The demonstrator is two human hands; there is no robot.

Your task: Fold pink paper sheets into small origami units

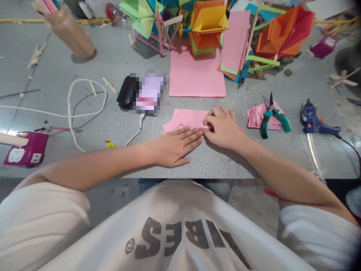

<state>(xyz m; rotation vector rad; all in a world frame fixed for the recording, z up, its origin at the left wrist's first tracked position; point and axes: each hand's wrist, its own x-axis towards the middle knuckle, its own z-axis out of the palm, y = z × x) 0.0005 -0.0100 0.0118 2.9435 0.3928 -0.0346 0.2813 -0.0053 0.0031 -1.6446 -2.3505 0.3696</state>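
A folded pink paper (184,117) lies on the grey table in front of me. My left hand (176,146) lies flat, its stretched fingers on the paper's near edge. My right hand (222,126) has its fingers curled, with thumb and index pinching the paper at its right part. The fingertips of both hands almost meet. Part of the paper is hidden under the hands. Beyond it is a stack of pink sheets (197,81). Small folded pink pieces (255,117) sit to the right, with green-handled pliers (270,114) on top.
A phone (149,92) with a white cable and a black case (128,92) lie left of centre. At the right is a blue glue gun (317,120). Colourful paper wheels (210,24) stand at the back, a brown cup (69,32) back left, a purple box (35,148) far left.
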